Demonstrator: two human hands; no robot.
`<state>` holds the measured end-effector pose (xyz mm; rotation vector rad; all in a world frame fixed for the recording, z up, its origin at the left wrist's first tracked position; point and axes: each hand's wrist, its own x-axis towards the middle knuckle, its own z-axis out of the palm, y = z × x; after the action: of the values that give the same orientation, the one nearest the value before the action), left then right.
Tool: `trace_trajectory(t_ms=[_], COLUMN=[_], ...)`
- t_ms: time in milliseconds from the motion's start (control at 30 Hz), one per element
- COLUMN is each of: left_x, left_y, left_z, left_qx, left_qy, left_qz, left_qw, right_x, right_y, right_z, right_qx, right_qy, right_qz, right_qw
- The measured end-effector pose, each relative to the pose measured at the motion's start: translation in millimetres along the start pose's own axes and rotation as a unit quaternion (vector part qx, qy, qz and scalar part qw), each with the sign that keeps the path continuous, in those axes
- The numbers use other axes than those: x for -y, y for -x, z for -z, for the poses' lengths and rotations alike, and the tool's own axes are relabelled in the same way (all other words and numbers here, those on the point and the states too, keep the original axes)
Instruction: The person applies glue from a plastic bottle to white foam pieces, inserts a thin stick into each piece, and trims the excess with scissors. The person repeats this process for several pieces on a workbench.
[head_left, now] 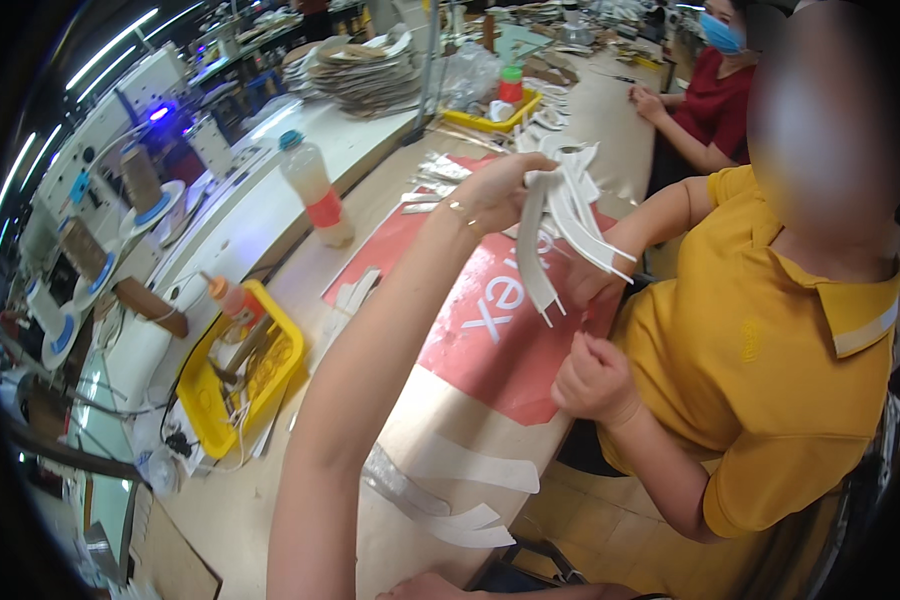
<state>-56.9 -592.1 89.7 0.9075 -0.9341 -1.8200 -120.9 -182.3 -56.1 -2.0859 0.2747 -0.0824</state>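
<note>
My left arm stretches forward across the table. My left hand [510, 190] is closed on a bunch of curved white strips [568, 205], pinching them near their upper ends. The strips hang down over a red sheet [505, 375] with white lettering, and thin prongs stick out at their lower ends. A co-worker's hand [595, 285] is close beside the hanging strips; I cannot tell whether it touches them. My right hand [425, 588] shows only partly at the bottom edge, by the table's near side, with its fingers mostly cut off. Flat pale strips [450, 515] lie on the table near it.
A co-worker in a yellow shirt [760, 360] sits at the right. Left of my arm are a yellow tray [292, 350] of small tools and a plastic bottle [320, 195]. Thread spools [145, 185] stand farther left. Another yellow tray [465, 122] and stacked pieces [365, 75] are far off.
</note>
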Motion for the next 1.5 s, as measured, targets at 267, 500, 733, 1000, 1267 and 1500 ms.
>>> trace_trajectory(t_ms=[267,500,733,1000,1267,1500], left_x=[-8,-13,-13,-9,-9,-12], left_y=[28,40,26,25,28,20], left_z=[19,29,60,91,104,102], left_qx=[-0.022,-0.088,-0.159,-0.192,-0.228,-0.278], left_qy=[0.01,0.017,-0.057,-0.017,-0.026,-0.047], left_qz=[-0.035,-0.09,-0.079,-0.115,-0.144,-0.145], left_qw=[0.999,0.992,0.982,0.974,0.963,0.948], right_x=[-6,-1,6,5,1,3], right_y=[-4,0,0,4,6,11], right_z=[0,-3,3,3,-4,-6], right_qx=[0.005,0.017,0.046,0.029,0.034,0.032], right_qy=[-0.022,-0.026,-0.02,-0.035,-0.062,-0.07], right_qz=[-0.014,-0.015,-0.032,-0.032,-0.027,-0.033], right_qw=[1.0,0.999,0.998,0.998,0.997,0.996])
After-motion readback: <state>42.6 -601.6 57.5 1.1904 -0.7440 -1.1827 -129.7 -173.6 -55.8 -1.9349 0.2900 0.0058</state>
